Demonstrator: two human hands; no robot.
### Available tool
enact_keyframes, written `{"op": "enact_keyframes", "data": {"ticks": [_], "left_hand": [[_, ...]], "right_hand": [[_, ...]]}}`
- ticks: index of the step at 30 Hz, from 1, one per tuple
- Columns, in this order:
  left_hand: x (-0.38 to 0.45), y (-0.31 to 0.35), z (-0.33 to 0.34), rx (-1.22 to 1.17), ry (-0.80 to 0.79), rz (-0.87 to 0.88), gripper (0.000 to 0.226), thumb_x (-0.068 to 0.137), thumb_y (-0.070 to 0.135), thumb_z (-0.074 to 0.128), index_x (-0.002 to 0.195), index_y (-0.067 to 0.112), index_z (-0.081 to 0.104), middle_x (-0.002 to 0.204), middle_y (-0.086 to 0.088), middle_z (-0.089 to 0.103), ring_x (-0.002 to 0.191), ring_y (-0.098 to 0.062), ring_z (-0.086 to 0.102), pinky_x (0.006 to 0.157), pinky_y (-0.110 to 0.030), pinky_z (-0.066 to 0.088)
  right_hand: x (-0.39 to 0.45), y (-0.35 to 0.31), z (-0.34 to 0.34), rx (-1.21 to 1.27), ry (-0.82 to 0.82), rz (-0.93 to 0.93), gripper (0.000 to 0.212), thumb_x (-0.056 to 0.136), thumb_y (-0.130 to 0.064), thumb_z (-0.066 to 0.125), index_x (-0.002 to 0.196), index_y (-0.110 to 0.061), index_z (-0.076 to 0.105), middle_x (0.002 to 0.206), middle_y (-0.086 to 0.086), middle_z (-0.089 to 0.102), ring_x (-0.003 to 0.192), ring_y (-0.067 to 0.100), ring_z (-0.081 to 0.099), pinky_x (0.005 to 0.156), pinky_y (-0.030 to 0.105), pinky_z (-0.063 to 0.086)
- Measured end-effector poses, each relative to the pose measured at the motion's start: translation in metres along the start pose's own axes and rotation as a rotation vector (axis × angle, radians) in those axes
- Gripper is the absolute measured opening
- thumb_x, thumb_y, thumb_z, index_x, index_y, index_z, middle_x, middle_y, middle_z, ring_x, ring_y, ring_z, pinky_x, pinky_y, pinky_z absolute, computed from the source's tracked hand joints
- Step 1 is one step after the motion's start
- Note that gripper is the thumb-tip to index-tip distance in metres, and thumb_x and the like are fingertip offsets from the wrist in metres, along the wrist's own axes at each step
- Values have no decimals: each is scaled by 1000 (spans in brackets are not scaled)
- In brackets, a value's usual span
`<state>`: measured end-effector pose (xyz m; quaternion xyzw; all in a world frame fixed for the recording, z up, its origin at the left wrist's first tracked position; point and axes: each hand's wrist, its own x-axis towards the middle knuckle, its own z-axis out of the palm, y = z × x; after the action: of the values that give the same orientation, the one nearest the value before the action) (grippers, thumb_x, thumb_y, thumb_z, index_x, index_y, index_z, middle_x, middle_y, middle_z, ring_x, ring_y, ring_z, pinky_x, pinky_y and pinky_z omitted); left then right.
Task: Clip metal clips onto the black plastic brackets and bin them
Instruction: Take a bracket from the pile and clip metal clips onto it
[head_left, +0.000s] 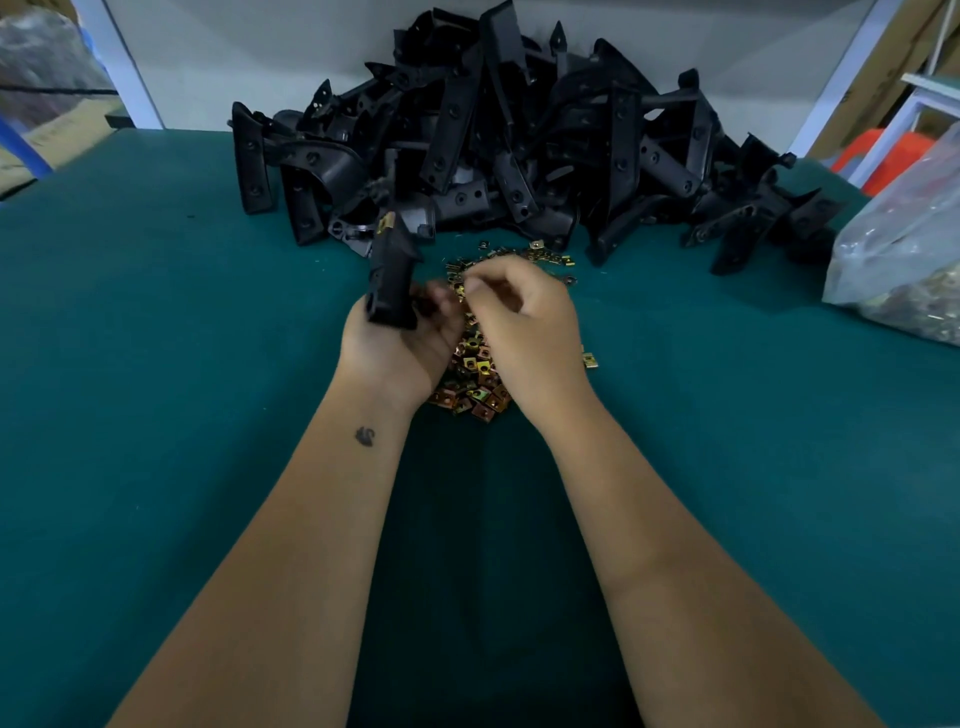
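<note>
My left hand (395, 348) grips a black plastic bracket (392, 275) upright, and a brass-coloured metal clip (385, 222) sits on the bracket's top end. My right hand (524, 317) hovers over a heap of loose metal clips (475, 382) on the green table, fingers curled, its fingertips pinching a single clip (460, 291) close beside the bracket. A large pile of black brackets (519, 140) lies at the back of the table. No bin is in view.
The green table mat (156, 364) spreads left and right of my arms. A clear plastic bag of metal parts (904, 249) lies at the right edge. White frame posts (122, 67) and an orange stool (883, 156) stand behind the table.
</note>
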<state>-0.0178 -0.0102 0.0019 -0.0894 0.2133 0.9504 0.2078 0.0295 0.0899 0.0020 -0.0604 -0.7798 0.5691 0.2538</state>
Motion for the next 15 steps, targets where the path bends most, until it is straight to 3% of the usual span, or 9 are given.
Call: {"op": "enact_keyframes", "data": {"ticks": [5,9,12,15], "left_hand": [[-2,1,-1,-99,-50,-19,36,100,23,35,67,11,43,75,-18,67,67,-31,72,65,-38,61],[-4,-1,0,-65,-104,-4,19,90,16,43,71,12,43,76,-23,69,68,-32,73,78,-37,57],[-9,-3,0,-20,-203,4,9,72,19,46,77,12,42,63,-16,68,62,-27,73,65,-28,56],[-13,-4,3,89,-202,-25,10,87,18,39,81,11,42,58,-11,67,56,-21,70,54,-22,56]], "right_hand": [[-3,2,4,-331,95,-218,11,89,-12,63,96,-16,70,99,-5,63,99,12,57,79,25,45],[-3,2,6,-483,79,-289,14,89,-13,64,99,-13,73,99,-1,62,103,19,52,78,24,39],[-3,5,10,-602,-52,-272,24,91,-19,62,111,-10,71,106,4,62,106,23,50,82,31,42],[-3,6,10,-603,-94,-260,24,92,-21,62,111,-8,69,107,7,63,105,26,50,80,36,43]]}}
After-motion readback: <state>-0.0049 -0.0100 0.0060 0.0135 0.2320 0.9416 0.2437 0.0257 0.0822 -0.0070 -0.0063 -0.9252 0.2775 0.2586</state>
